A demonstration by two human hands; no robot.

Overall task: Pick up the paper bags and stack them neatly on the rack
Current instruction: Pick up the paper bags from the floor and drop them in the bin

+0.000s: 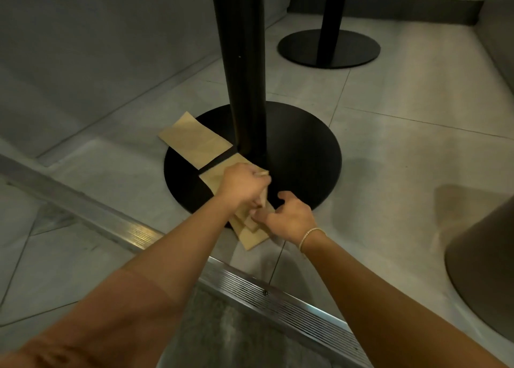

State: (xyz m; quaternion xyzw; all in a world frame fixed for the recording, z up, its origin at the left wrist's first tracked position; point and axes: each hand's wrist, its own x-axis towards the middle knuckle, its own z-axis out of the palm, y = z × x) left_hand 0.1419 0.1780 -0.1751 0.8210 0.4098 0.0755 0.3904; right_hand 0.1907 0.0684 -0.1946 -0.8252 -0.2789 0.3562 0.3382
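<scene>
Flat brown paper bags lie on the floor against the round black table base (306, 150). One paper bag (194, 141) lies alone at the base's left edge, partly on the tiles. A small pile of bags (250, 235) sits at the base's near edge. My left hand (240, 184) grips the top of that pile, fingers curled round the far edge of the bags. My right hand (286, 217) is at the pile's right side, thumb on the paper and fingers curled; its hold is partly hidden. No rack is in view.
A thick black table post (242, 70) rises from the base just behind the bags. A second black pedestal base (328, 49) stands farther back right. A metal floor strip (278, 306) crosses below my arms. A dark cone-shaped stool base (484, 256) sits at the right.
</scene>
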